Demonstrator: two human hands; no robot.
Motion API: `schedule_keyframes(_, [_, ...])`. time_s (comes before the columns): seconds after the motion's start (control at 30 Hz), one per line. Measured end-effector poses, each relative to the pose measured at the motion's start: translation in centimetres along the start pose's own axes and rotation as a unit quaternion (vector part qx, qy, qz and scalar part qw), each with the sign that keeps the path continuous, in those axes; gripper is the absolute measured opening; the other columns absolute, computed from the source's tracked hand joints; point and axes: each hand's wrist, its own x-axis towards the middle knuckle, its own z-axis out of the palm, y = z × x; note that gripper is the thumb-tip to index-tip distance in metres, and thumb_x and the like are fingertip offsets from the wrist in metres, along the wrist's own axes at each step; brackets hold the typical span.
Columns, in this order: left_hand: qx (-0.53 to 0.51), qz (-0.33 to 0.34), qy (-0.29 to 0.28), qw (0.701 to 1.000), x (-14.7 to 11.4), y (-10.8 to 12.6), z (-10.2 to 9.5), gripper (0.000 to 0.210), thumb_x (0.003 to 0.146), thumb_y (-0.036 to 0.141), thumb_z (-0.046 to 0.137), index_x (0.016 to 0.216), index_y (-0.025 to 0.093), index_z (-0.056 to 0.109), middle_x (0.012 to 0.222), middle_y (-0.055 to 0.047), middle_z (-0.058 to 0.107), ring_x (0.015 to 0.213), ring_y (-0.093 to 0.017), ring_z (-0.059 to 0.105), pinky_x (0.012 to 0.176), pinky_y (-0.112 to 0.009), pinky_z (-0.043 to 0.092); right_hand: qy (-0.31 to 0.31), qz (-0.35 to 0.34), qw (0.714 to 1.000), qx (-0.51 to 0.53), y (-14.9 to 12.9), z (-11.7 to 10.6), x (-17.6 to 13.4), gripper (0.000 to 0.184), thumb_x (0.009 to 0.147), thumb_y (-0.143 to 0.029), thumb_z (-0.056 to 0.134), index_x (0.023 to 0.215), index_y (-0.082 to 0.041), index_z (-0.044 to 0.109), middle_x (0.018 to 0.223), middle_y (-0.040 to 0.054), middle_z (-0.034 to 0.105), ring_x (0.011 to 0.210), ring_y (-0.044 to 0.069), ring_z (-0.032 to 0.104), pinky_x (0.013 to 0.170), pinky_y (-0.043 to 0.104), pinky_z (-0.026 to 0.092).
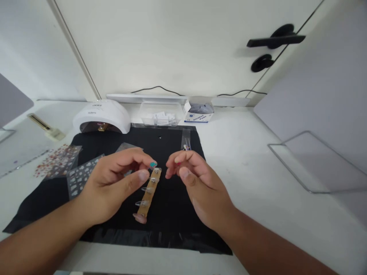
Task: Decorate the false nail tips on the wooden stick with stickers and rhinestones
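Note:
At the index fingertip of my left hand (114,187) sits a small teal piece (153,165), perhaps a nail sticker; the thumb is bent in below it. My right hand (203,187) is raised opposite, its fingers curled toward the thumb. A tiny pinkish-red spot shows among those fingers, too small to make out. Under and between the hands lies a wooden bar (150,194) bearing several clear false nail tips (147,189). A pinkish nail tip (140,218) is on its near end. The left fingertips are close to the bar's far end.
A black mat (177,214) covers the middle of the white table. Sticker sheets (83,175) lie left. Behind are a white nail lamp (103,112), a clear tray (146,109) with white packets, and an alcohol pads box (199,114). A thin strip (186,136) lies beyond my right hand.

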Motion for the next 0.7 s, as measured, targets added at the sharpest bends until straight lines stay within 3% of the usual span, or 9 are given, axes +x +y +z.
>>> schedule_keyframes(0.13, [-0.158, -0.084, -0.034, 0.983, 0.3, -0.3, 0.2, 0.011, 0.085, 0.025, 0.071, 0.095, 0.026, 0.077, 0.077, 0.000, 0.063, 0.068, -0.010, 0.055, 0.062, -0.019, 0.048, 0.002, -0.033, 0.999, 0.006, 0.2, -0.2, 0.1, 0.019, 0.089, -0.033, 0.067, 0.105, -0.029, 0.058, 0.110, 0.0007, 0.061, 0.090, 0.014, 0.056, 0.086, 0.032, 0.046])
schedule_keyframes(0.27, [-0.181, -0.134, -0.081, 0.971, 0.2, -0.4, 0.3, 0.012, 0.084, 0.024, 0.071, 0.095, 0.025, 0.075, 0.079, 0.001, 0.063, 0.069, -0.009, 0.055, 0.063, -0.017, 0.049, 0.026, -0.096, 0.994, -0.041, -0.1, 0.2, -0.3, 0.033, 0.083, -0.015, 0.066, 0.109, -0.033, 0.055, 0.111, -0.0009, 0.061, 0.096, 0.015, 0.056, 0.092, 0.036, 0.046])
schedule_keyframes(0.43, [-0.066, -0.145, -0.109, 0.981, -0.3, 0.0, 0.7, 0.006, 0.088, 0.027, 0.064, 0.090, 0.023, 0.067, 0.078, 0.001, 0.059, 0.068, -0.011, 0.055, 0.059, -0.020, 0.047, 0.053, -0.132, 0.981, -0.134, -0.1, 1.0, -0.8, 0.040, 0.079, -0.008, 0.063, 0.108, -0.033, 0.053, 0.103, -0.0017, 0.063, 0.093, 0.016, 0.058, 0.088, 0.038, 0.047])
schedule_keyframes(0.53, [0.059, -0.098, -0.116, 0.987, -0.5, 0.5, 1.1, 0.005, 0.089, 0.025, 0.061, 0.086, 0.022, 0.062, 0.074, 0.003, 0.056, 0.063, -0.010, 0.054, 0.057, -0.021, 0.045, 0.071, -0.156, 0.968, -0.182, 0.5, 1.4, -1.1, 0.039, 0.078, -0.006, 0.062, 0.106, -0.032, 0.051, 0.095, -0.0029, 0.063, 0.088, 0.015, 0.060, 0.084, 0.037, 0.048])
schedule_keyframes(0.7, [0.209, 0.001, -0.138, 0.968, -0.6, 0.9, 1.5, 0.011, 0.087, 0.012, 0.055, 0.088, 0.022, 0.057, 0.076, 0.005, 0.057, 0.065, -0.009, 0.054, 0.060, -0.021, 0.043, 0.089, -0.208, 0.945, -0.236, 1.3, 1.7, -1.2, 0.038, 0.080, -0.004, 0.060, 0.107, -0.029, 0.049, 0.088, -0.0034, 0.060, 0.082, 0.012, 0.062, 0.078, 0.031, 0.049])
